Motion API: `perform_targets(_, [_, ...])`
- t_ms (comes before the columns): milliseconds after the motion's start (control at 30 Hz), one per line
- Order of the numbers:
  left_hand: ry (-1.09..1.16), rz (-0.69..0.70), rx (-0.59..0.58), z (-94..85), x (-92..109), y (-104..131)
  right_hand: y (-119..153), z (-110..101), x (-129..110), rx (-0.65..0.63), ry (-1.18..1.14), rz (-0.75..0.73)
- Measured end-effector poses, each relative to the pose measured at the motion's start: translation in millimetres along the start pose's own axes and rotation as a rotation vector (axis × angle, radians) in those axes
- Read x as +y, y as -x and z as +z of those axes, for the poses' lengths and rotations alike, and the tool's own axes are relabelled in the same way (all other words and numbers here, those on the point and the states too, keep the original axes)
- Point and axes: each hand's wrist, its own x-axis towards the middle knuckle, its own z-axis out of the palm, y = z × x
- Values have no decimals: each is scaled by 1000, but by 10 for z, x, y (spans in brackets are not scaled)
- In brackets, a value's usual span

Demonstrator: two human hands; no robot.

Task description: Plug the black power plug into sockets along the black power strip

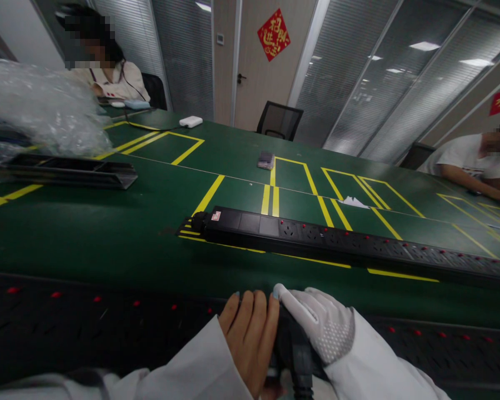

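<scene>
A long black power strip (135, 328) with red lights lies across the near side, partly behind my arms. My left hand (250, 339), bare, has its fingers pressed together and curled over the strip's far edge. Beside it my right hand (320, 319), in a white dotted glove, is closed around a black plug (294, 333) at the strip's middle. A thick black cable (300, 372) runs down from the plug toward me. The palms hide how the plug meets the strip.
A second black power strip (316, 233) lies farther across the green table (108, 233) marked with yellow tape (208, 194). At left are a metal channel (75, 171) and clear plastic wrap (45, 105). Two other people sit at the far left and right.
</scene>
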Motion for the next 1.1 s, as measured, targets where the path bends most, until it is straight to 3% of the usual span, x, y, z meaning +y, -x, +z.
perform_targets(1100, [28,-37,-16,-25,24,-11,-14,-9,-7,-13,35,0])
